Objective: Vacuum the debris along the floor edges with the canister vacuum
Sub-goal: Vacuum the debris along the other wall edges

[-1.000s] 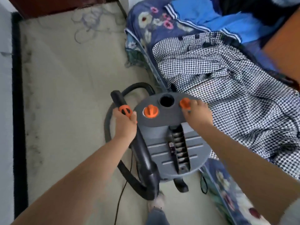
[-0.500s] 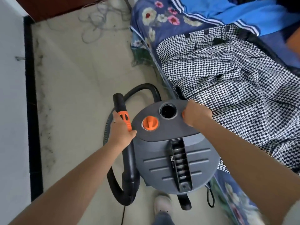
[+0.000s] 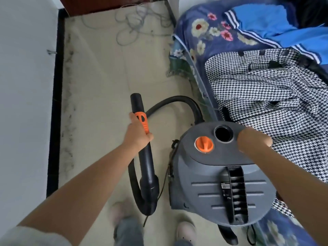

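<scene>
On the pale tiled floor [image 3: 106,77], between the white wall with its black skirting strip [image 3: 55,103] and the bed, stands the grey round plastic canister vacuum [image 3: 218,183]; orange knob [image 3: 204,144] and open black round port [image 3: 223,134] on its top face; black ribbed slot down the middle. Left hand [image 3: 138,134] wrapped shut around the black rigid hose handle with orange collar [image 3: 142,121], thumb side up, tube end pointing away from the person; black flexible hose [image 3: 177,101] loops from the handle round to the canister's far side. Right hand [image 3: 253,141] rests on the canister's far right top edge, blurred; cannot tell whether fingers are curled on anything. Dark debris specks [image 3: 68,121] line the floor edge along the skirting; tangle of grey thread [image 3: 131,20] on the far floor. Black-and-white houndstooth cloth [image 3: 266,96] lies on the blue floral bed cover [image 3: 204,32], just beside the canister.
</scene>
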Available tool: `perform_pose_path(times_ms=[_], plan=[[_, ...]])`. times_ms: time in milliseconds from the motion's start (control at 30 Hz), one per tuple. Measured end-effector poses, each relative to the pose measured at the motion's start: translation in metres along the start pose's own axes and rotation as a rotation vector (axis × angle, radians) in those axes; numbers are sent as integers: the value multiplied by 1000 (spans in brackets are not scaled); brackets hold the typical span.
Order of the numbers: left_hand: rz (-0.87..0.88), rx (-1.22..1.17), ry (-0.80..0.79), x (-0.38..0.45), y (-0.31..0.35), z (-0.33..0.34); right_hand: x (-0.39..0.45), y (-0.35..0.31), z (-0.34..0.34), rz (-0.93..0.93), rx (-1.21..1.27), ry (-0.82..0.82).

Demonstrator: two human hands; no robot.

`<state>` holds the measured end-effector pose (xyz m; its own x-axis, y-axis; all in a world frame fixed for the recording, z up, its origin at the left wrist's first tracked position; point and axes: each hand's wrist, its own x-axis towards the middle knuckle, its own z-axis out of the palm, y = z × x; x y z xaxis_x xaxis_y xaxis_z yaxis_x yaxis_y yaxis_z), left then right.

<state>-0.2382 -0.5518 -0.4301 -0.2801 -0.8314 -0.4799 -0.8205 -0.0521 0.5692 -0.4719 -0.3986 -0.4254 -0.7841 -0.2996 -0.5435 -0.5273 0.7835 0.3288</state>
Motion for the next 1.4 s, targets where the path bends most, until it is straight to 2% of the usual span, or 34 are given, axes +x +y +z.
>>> perform_pose_path(times_ms=[67,133,233,333,433,567,667,733,833,967,1100,1233,1400], plan=[[-13,14,-15,15,-17,-29,-15,-23,-10,-12,-31,34],[-28,30,-35,32,-36,-61,-35,-63,-22,-117,-68,64],[-28,26,-79,60,-68,-117,-65,-153,-44,-300,-75,41],[-65,-7,-80,83,-112,-180,-92,-259,-64,-387,42,2],[-169,-64,-6,102,-163,-242,-120,-353,-85,-506,120,-84],[-224,-71,63,116,-227,-310,-150,-459,-108,-661,237,-151],[-275,-151,118,117,-264,-343,-165,-513,-121,-655,295,-270],[-313,-186,142,119,-282,-360,-178,-544,-127,-628,384,-370],[-349,-166,176,127,-300,-378,-201,-590,-136,-747,489,-465],[-448,-182,237,147,-307,-387,-220,-640,-152,-754,727,-746],[-595,-260,227,173,-289,-387,-211,-685,-172,-784,685,-852],[-640,-297,228,205,-274,-380,-191,-722,-179,-833,560,-889],[-686,-435,298,222,-289,-376,-194,-764,-159,-732,548,-945]])
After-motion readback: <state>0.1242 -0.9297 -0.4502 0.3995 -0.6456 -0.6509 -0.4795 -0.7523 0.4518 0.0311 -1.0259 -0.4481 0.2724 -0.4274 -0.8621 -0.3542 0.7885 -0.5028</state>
